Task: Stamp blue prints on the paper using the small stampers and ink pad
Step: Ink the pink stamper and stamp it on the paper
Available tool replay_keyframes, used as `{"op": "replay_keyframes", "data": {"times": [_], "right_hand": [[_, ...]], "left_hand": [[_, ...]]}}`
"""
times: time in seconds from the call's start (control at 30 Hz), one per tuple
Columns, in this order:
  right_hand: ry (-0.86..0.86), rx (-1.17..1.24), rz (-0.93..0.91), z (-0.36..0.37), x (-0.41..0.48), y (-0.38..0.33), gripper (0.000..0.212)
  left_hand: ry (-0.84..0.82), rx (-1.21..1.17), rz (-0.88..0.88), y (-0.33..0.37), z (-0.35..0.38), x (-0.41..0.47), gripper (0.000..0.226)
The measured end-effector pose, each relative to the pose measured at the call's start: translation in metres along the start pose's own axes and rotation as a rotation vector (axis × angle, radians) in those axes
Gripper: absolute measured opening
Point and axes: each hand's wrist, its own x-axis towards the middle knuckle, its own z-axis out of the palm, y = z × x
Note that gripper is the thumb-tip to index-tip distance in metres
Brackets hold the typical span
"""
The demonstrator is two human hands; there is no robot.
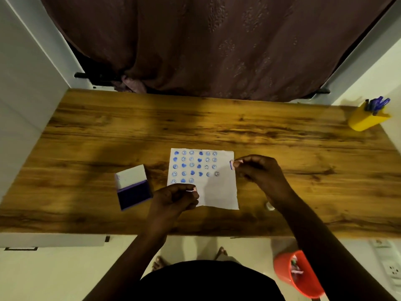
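Both hands hover over the near part of the tabletop (pixel 217 127): the left hand (pixel 175 198) is pinched on a small stamper (pixel 194 189) above the lower left corner of the paper (pixel 219 192), and the right hand (pixel 258 168) pinches another stamper (pixel 231 164) at the paper's right edge. Left of the paper, the ink pad (pixel 133 187) lies open. Far half of the tabletop is bare, with only a yellow pen holder (pixel 366 120) at its right corner.

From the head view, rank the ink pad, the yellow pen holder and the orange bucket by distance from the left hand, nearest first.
1. Ink pad: open on the table just to the left of the left hand.
2. Orange bucket: on the floor, below the table edge to the right.
3. Yellow pen holder: at the table's far right corner, clearly farthest.
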Motion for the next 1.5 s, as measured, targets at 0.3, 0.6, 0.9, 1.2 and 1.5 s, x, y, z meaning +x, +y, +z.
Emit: {"op": "replay_keyframes", "data": {"times": [0.3,0.6,0.9,1.2,1.5], "right_hand": [[-0.164,0.090,-0.023,0.003,-0.061,0.023,0.022],[-0.125,0.081,-0.116,-0.008,-0.069,0.032,0.024],[-0.143,0.121,-0.047,-0.013,-0.079,0.040,0.024],[-0.015,0.087,0.070,-0.020,-0.096,0.065,0.034],[0.025,0.081,0.143,-0.038,-0.115,0.096,0.036]], "left_hand": [[-0.194,0.006,0.067,0.009,0.040,-0.005,0.023],[-0.278,0.084,0.142,0.010,0.058,-0.006,0.030],[-0.293,0.157,0.147,0.011,0.068,-0.005,0.030],[-0.357,0.210,0.127,0.001,0.084,-0.005,0.023],[-0.496,0.381,0.034,-0.016,0.112,-0.004,0.036]]}}
